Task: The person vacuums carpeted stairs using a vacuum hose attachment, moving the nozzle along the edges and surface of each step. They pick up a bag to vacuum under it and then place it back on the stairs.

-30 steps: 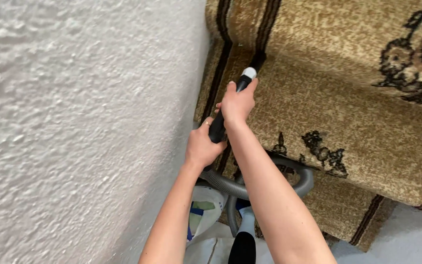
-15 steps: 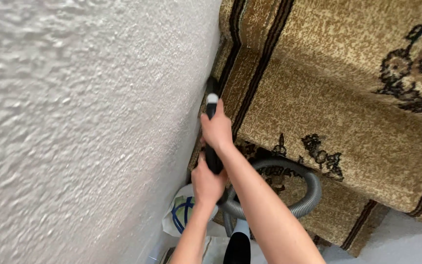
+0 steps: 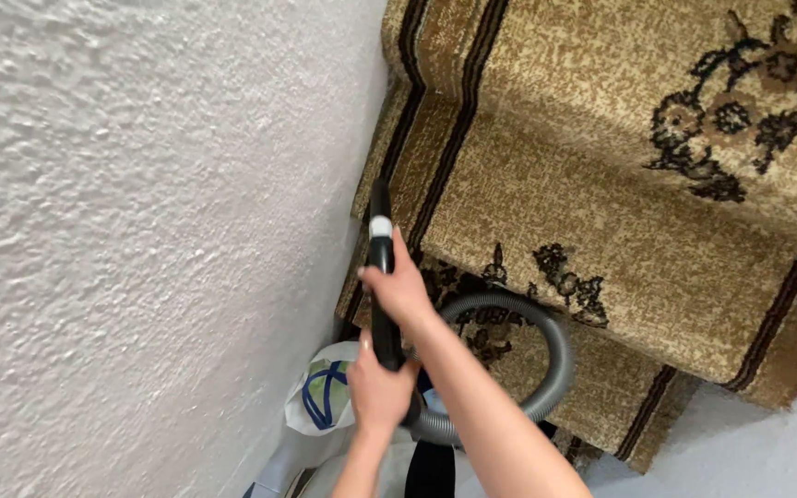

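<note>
Both my hands grip a black vacuum wand (image 3: 379, 217) with a white band near its tip. My right hand (image 3: 399, 289) holds it higher up, just below the band. My left hand (image 3: 378, 394) holds the lower end, where the grey ribbed hose (image 3: 553, 355) joins. The nozzle tip points up along the left edge of a carpeted stair step (image 3: 546, 194), close to the white wall (image 3: 140, 231). The hose loops to the right over the lower step.
The stairs wear a tan and brown runner with dark border stripes and dark flower patterns (image 3: 731, 129). A white bag with blue print (image 3: 320, 397) lies by the wall at the bottom. Pale floor (image 3: 767, 452) shows at the lower right.
The wand swung left from the step's middle to the wall-side edge, then drew back down toward me. Both hands kept their grip and came lower in view.
</note>
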